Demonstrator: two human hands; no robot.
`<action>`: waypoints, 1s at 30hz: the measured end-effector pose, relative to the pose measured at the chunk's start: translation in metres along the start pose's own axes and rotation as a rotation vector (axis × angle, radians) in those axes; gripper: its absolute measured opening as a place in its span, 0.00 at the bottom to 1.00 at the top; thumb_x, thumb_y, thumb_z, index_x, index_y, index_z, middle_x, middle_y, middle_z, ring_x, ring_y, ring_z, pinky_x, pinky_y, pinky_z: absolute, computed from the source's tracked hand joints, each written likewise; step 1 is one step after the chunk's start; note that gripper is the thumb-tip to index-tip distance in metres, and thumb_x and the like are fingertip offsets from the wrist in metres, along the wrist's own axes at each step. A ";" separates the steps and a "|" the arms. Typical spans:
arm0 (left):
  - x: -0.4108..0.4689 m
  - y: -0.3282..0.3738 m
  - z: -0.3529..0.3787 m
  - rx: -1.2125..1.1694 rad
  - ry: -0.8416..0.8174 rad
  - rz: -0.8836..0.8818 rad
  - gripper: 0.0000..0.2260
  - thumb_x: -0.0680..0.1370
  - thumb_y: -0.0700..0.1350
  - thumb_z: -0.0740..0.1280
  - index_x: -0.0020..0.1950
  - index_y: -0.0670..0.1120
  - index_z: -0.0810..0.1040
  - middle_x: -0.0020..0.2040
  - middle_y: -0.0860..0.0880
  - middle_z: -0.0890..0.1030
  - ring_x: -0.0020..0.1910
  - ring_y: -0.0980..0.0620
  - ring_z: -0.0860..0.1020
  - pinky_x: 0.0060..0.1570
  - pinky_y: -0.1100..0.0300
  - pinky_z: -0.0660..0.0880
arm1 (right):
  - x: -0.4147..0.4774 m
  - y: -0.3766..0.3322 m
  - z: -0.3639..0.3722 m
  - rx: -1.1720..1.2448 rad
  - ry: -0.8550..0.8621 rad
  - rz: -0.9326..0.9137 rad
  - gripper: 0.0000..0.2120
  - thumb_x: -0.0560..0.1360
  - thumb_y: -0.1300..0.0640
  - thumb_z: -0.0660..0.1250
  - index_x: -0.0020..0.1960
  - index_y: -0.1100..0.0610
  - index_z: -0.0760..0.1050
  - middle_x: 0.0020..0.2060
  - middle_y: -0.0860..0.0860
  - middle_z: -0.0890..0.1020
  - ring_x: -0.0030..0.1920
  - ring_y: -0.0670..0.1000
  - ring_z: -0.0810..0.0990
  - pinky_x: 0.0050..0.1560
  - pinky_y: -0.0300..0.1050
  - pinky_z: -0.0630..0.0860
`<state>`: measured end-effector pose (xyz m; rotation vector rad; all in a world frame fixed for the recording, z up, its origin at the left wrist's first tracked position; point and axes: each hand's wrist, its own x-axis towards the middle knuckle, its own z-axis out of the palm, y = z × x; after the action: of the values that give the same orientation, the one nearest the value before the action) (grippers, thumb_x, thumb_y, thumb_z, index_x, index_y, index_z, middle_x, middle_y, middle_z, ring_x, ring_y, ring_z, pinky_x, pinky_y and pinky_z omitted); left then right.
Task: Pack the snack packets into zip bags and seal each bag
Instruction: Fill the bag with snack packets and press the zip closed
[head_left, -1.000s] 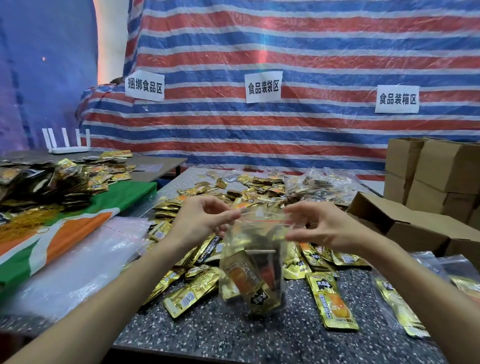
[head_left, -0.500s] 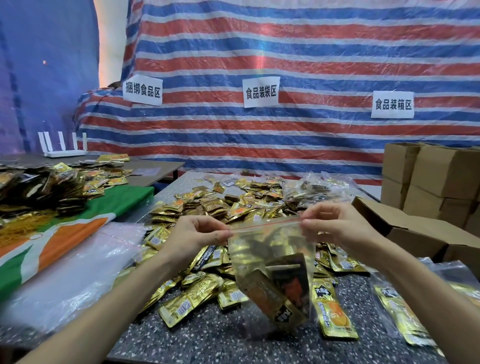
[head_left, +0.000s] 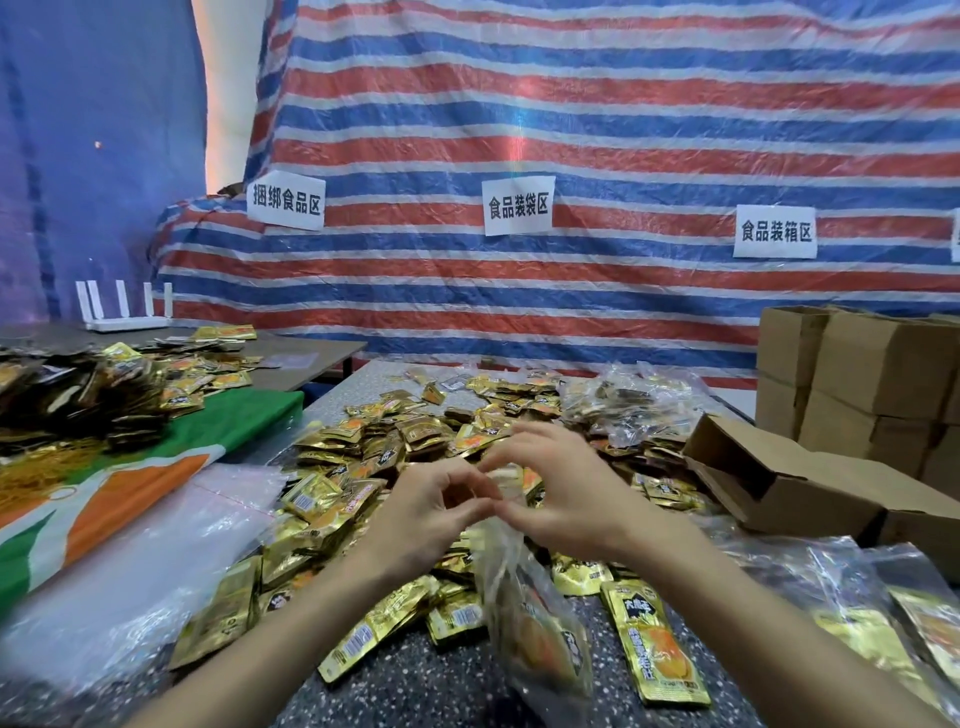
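Tarp (head_left: 623, 130) signs (head_left: 518, 206) read 捆绑食品区, 食品装袋区, 食品装箱区; packet (head_left: 653, 644) print seemingly illegible.

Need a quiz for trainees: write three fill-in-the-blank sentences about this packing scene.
The left hand and right hand pinch the zip bag at its ____.
The loose snack packets behind it are mostly ____ coloured.
The open cardboard box lies on the person's ____ side.
Missing words: top; gold; right.

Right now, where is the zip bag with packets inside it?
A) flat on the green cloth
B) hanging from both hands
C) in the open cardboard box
B: the left hand and the right hand pinch the top of the zip bag, which hangs below them.
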<state>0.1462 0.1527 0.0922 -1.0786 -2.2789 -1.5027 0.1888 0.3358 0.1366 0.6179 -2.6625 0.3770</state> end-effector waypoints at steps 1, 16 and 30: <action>-0.001 -0.001 -0.002 -0.019 0.015 -0.013 0.01 0.75 0.41 0.74 0.46 0.45 0.85 0.42 0.50 0.84 0.41 0.53 0.81 0.41 0.62 0.74 | 0.003 -0.001 0.000 0.070 -0.057 0.021 0.16 0.77 0.43 0.68 0.63 0.45 0.78 0.60 0.39 0.80 0.65 0.41 0.73 0.72 0.47 0.67; 0.020 0.027 -0.035 -0.060 0.130 0.031 0.02 0.72 0.40 0.76 0.43 0.46 0.86 0.40 0.49 0.85 0.37 0.54 0.82 0.36 0.63 0.77 | 0.021 0.001 -0.015 0.341 0.066 0.049 0.02 0.77 0.56 0.72 0.49 0.51 0.82 0.45 0.46 0.84 0.47 0.43 0.82 0.53 0.44 0.80; 0.012 0.021 -0.037 0.073 0.096 -0.080 0.03 0.76 0.41 0.72 0.42 0.46 0.83 0.40 0.50 0.83 0.39 0.55 0.81 0.38 0.63 0.77 | 0.016 0.010 0.001 0.391 -0.154 0.194 0.02 0.76 0.53 0.72 0.45 0.49 0.81 0.42 0.46 0.85 0.41 0.40 0.83 0.42 0.38 0.81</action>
<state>0.1435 0.1311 0.1305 -0.8860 -2.3166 -1.4548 0.1707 0.3384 0.1410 0.5157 -2.8252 0.9568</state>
